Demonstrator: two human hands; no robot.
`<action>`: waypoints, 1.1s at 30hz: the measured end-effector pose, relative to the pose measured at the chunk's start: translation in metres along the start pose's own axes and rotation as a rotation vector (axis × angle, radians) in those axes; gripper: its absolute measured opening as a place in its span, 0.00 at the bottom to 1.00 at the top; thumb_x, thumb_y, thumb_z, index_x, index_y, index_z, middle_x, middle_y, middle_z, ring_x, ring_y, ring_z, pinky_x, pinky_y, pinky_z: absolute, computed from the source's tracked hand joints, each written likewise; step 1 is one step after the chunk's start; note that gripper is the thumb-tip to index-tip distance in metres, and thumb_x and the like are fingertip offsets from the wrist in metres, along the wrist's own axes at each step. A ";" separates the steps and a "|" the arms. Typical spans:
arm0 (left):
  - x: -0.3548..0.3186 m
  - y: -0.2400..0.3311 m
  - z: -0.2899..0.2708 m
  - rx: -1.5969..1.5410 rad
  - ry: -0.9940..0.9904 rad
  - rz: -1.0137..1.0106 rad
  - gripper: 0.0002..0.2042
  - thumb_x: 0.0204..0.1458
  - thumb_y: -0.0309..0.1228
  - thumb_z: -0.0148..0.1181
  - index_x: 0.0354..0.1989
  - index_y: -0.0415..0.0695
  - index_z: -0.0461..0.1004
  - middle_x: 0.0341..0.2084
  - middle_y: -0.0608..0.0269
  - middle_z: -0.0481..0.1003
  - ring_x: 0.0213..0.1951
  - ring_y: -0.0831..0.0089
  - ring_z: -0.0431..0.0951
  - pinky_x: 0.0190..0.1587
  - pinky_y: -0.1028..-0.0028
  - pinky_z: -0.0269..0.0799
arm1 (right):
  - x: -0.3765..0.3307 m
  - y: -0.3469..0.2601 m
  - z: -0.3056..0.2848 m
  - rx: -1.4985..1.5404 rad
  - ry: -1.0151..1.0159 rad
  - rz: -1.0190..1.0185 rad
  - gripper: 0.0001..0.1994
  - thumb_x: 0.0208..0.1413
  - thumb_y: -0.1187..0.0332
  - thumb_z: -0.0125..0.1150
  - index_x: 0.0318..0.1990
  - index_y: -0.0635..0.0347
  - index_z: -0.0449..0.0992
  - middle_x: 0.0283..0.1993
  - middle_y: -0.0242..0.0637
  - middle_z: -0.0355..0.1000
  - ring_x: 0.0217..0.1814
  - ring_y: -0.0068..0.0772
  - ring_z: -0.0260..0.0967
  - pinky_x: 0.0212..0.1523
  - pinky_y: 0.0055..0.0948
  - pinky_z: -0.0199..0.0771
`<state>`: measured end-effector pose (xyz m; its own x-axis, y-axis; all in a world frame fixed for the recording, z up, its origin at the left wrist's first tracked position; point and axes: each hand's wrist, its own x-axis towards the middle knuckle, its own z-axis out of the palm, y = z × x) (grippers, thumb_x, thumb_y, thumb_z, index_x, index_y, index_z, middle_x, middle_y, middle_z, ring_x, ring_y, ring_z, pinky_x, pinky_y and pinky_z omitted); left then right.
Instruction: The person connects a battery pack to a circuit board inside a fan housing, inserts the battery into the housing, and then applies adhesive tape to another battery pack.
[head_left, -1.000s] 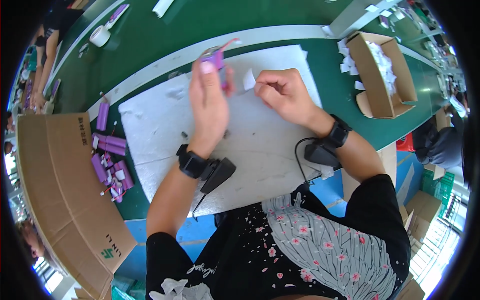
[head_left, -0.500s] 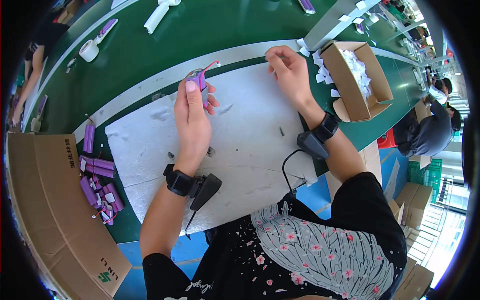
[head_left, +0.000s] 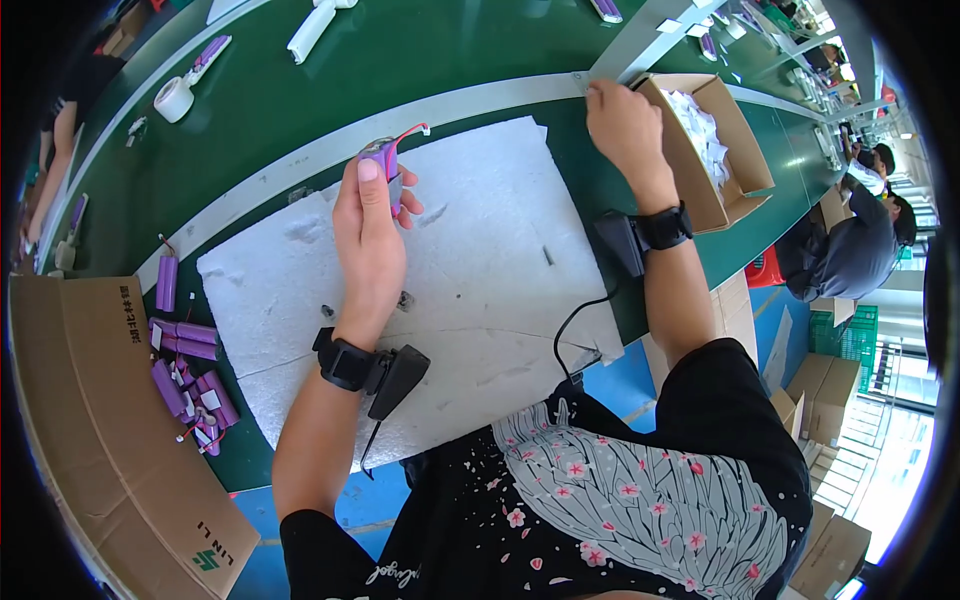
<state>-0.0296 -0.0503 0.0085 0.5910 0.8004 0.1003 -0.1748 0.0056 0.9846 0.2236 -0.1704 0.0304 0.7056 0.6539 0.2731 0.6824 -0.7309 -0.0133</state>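
Note:
A purple battery pack (head_left: 384, 158) with a red wire and small white connector sticks up out of my left hand (head_left: 370, 225). The thumb and fingers of that hand are wrapped round it, above the white foam sheet (head_left: 490, 260). Beyond the sheet's far right corner, my right hand (head_left: 626, 128) reaches to the foot of the grey metal post (head_left: 640, 50), beside the open cardboard box (head_left: 740, 155) of white paper pieces (head_left: 700, 135). Its fingers are bent together, and whatever they pinch is hidden. Both wrists carry black strapped devices.
More purple battery packs (head_left: 205, 390) lie in a heap at the left, by a large cardboard box (head_left: 110, 420). Across the green table are a white tape roll (head_left: 174, 100) and a white handheld object (head_left: 318, 32). Other people (head_left: 870, 240) sit at the far right.
My right hand has moved right and away from me, from over the sheet's far edge to the post's foot. My left hand keeps hold of the battery pack. The whole view has shifted slightly.

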 end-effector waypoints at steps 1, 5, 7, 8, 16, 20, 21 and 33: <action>0.000 0.000 0.000 0.002 -0.002 -0.003 0.22 0.62 0.47 0.37 0.42 0.38 0.68 0.28 0.63 0.71 0.25 0.81 0.68 0.26 0.80 0.62 | 0.000 0.001 -0.005 0.046 -0.047 0.069 0.15 0.56 0.61 0.45 0.44 0.54 0.76 0.42 0.47 0.74 0.46 0.52 0.70 0.47 0.42 0.69; 0.000 0.002 -0.001 -0.010 0.012 -0.027 0.22 0.62 0.47 0.37 0.41 0.38 0.69 0.28 0.64 0.71 0.25 0.81 0.68 0.26 0.81 0.61 | 0.008 0.023 -0.002 0.096 0.085 0.126 0.15 0.56 0.60 0.44 0.43 0.54 0.76 0.39 0.47 0.75 0.43 0.55 0.71 0.46 0.43 0.70; 0.000 0.002 0.000 -0.017 0.025 -0.042 0.22 0.62 0.47 0.37 0.41 0.39 0.69 0.28 0.64 0.71 0.25 0.81 0.68 0.26 0.81 0.61 | 0.010 0.033 -0.002 0.082 0.074 0.133 0.15 0.56 0.60 0.44 0.43 0.54 0.76 0.39 0.47 0.75 0.44 0.54 0.71 0.47 0.43 0.70; 0.001 0.001 -0.001 -0.009 0.016 -0.037 0.22 0.62 0.47 0.37 0.40 0.39 0.69 0.28 0.64 0.72 0.25 0.81 0.68 0.26 0.81 0.61 | 0.012 0.036 -0.002 0.076 0.080 0.150 0.15 0.56 0.60 0.44 0.43 0.54 0.76 0.40 0.47 0.75 0.44 0.53 0.71 0.47 0.43 0.69; 0.002 -0.001 0.000 0.018 -0.009 -0.016 0.22 0.62 0.47 0.38 0.39 0.40 0.69 0.28 0.65 0.72 0.24 0.81 0.67 0.26 0.81 0.60 | 0.026 0.071 0.031 0.090 0.082 0.043 0.17 0.56 0.60 0.44 0.46 0.55 0.75 0.43 0.48 0.74 0.46 0.52 0.71 0.50 0.40 0.68; 0.001 -0.002 0.000 0.031 -0.013 -0.012 0.22 0.62 0.48 0.38 0.39 0.40 0.70 0.27 0.65 0.72 0.25 0.81 0.67 0.26 0.81 0.60 | 0.027 0.067 0.021 0.148 -0.105 0.070 0.18 0.56 0.59 0.45 0.47 0.58 0.74 0.44 0.48 0.74 0.47 0.51 0.70 0.51 0.38 0.67; 0.001 -0.002 -0.001 0.033 -0.010 -0.016 0.22 0.62 0.48 0.38 0.39 0.40 0.70 0.27 0.65 0.72 0.25 0.81 0.67 0.26 0.81 0.60 | 0.028 0.063 0.015 0.165 -0.177 0.091 0.18 0.56 0.59 0.46 0.47 0.59 0.74 0.45 0.48 0.73 0.48 0.51 0.70 0.52 0.37 0.66; 0.001 -0.002 -0.002 0.033 -0.013 -0.014 0.22 0.62 0.48 0.38 0.38 0.40 0.70 0.27 0.65 0.73 0.25 0.82 0.67 0.26 0.81 0.59 | 0.025 0.082 0.009 0.118 -0.111 0.056 0.20 0.56 0.60 0.46 0.49 0.65 0.71 0.47 0.50 0.72 0.51 0.50 0.68 0.53 0.35 0.64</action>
<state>-0.0297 -0.0481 0.0062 0.6032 0.7927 0.0878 -0.1402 -0.0030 0.9901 0.2993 -0.2124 0.0275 0.7557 0.6350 0.1605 0.6542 -0.7432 -0.1399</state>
